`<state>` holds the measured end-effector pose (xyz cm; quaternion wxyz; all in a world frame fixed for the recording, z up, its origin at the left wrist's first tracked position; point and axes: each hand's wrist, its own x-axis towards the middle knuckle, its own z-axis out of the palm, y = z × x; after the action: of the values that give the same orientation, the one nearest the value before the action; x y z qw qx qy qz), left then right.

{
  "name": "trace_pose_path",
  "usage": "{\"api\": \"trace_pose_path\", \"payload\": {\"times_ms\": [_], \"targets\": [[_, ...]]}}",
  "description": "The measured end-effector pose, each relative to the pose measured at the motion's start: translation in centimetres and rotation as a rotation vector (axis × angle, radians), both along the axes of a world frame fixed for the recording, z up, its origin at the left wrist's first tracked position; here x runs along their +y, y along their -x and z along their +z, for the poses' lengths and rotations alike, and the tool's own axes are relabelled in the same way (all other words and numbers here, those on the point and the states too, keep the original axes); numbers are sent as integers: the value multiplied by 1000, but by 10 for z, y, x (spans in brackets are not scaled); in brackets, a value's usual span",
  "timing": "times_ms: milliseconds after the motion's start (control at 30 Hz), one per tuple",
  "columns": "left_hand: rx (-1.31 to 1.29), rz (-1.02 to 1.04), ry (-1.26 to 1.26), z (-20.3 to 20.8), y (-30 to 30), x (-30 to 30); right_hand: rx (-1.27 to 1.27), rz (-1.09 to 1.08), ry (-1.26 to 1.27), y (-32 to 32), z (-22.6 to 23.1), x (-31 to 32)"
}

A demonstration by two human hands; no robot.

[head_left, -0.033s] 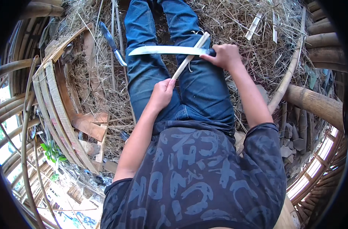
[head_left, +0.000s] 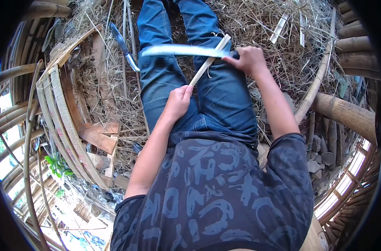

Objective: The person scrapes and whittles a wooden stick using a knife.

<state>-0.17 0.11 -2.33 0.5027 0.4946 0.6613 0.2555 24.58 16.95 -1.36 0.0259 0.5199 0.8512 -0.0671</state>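
Note:
My left hand (head_left: pixel 178 101) is closed round the near end of a pale wooden stick (head_left: pixel 200 74). The stick slants away to the right over my thighs, with thin curled shavings clinging near its upper part. In my right hand (head_left: pixel 249 60) is the dark handle of a machete (head_left: pixel 178 50). Its long blade, smeared by motion, points left and crosses over the stick close to the far end. Whether the edge touches the wood I cannot tell. My legs in blue jeans (head_left: pixel 157 90) stretch out beneath both.
Left of my legs lies a second blade with a dark blue cover (head_left: pixel 120 39) on the straw. A curved wooden slat frame (head_left: pixel 61 113) stands farther left. Pale wood strips (head_left: pixel 279 27) lie at the far right. Thick bamboo poles (head_left: pixel 345 109) border the right side.
The machete blade has shifted slightly away from me and blurred, and my right hand has moved a little with it. My left hand and the stick stay almost in place.

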Motion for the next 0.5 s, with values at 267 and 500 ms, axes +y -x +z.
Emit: {"api": "trace_pose_path", "payload": {"times_ms": [267,500], "targets": [[-52,32,44,-2,4,2,-4,-350,-2,-57,-2,17],[-150,41,94,-13,5,6,386,-531,216,-37,18,-15]]}}
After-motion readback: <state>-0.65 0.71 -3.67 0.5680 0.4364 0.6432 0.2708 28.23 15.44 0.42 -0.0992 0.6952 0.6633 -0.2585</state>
